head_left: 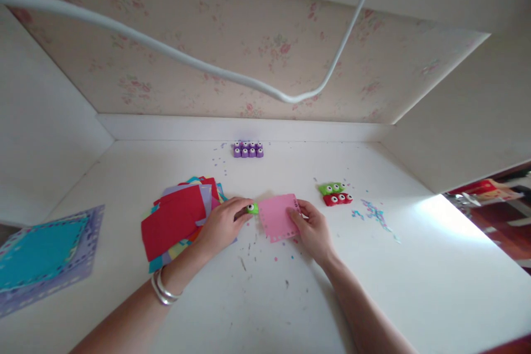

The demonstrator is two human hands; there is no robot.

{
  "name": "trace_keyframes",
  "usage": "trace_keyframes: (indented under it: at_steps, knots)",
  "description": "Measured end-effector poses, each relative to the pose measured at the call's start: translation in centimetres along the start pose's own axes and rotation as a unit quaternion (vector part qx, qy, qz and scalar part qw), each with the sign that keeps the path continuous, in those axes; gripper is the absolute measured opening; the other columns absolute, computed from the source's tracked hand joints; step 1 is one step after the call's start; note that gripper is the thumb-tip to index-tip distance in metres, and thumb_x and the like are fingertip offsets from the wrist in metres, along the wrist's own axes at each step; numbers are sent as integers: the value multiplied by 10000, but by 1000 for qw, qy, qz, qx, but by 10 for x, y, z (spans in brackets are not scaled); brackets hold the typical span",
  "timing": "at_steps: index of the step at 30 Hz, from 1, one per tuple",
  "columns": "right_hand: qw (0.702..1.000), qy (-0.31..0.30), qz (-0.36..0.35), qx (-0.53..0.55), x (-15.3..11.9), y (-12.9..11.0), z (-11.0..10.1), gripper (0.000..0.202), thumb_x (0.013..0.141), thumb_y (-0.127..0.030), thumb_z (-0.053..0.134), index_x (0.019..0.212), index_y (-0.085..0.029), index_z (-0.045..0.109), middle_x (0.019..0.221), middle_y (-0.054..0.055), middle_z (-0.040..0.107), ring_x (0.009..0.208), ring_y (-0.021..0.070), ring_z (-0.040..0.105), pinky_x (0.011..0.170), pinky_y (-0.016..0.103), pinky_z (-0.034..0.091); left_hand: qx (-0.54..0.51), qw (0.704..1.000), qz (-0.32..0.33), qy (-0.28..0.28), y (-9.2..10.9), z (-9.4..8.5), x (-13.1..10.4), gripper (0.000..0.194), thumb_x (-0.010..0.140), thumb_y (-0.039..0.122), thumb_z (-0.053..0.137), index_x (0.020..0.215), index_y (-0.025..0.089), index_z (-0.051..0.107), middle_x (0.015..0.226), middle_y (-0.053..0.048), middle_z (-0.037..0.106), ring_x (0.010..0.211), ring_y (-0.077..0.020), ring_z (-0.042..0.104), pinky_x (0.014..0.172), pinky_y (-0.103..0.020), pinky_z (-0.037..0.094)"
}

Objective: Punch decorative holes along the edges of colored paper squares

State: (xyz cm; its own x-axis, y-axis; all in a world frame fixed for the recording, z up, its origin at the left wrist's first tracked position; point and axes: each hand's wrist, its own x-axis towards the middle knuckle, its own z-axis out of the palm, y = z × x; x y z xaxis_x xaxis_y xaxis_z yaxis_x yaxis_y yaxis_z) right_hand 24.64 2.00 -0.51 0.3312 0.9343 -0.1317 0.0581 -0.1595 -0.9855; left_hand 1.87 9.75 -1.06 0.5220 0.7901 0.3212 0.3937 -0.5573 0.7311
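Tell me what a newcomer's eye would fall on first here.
Probably the white cable sagging across the flowered wall at the top. Next, the pink paper in the middle, held in the right hand, with a green punch in the left hand at its left edge. Then the paper pile, red on top, left of that hand.

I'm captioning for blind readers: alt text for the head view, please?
The left hand holds a green punch next to pink paper with punched edges, held by the right hand; on the white table lie coloured sheets and purple punches.
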Motion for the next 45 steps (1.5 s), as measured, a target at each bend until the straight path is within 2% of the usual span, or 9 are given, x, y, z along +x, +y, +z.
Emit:
trace_keyframes:
  at_steps: [6,20,27,38,45]
  knots:
    - [1000,-16,-7,1,-1,-1,-1,361,834,-472,613,1078,-208,642,959,56,719,615,159,636,521,265,482,9,1000,5,-5,1,0,0,231,880,210,627,1109,243,635,1054,-42,687,989,-180,645,894,-312,517]
    - [1000,-10,7,9,-4,-2,1,387,823,-482,617,1081,-195,644,950,63,712,618,156,627,514,254,477,7,1000,11,1,-1,0,0,211,885,224,616,1095,237,634,1038,-49,689,969,-183,651,886,-321,526]
    - [1000,-3,14,-18,-3,2,0,366,822,-476,607,1067,-208,647,898,48,713,562,145,603,451,235,435,8,1000,8,3,-1,1,0,211,887,229,619,1098,243,631,1044,-40,690,971,-179,651,885,-311,525]
    - [1000,-11,15,-7,-2,5,0,330,832,-458,599,1063,-227,645,922,43,715,581,149,616,480,254,472,23,1000,-11,1,-4,1,-2,210,887,222,627,1096,243,627,1043,-20,708,947,-166,669,863,-277,523]
    - [1000,-19,13,3,-1,7,1,354,832,-464,598,1076,-212,642,892,45,705,539,131,586,434,230,425,25,1000,3,3,-4,2,-1,206,890,222,625,1095,237,633,1047,-27,707,951,-167,668,867,-276,525]
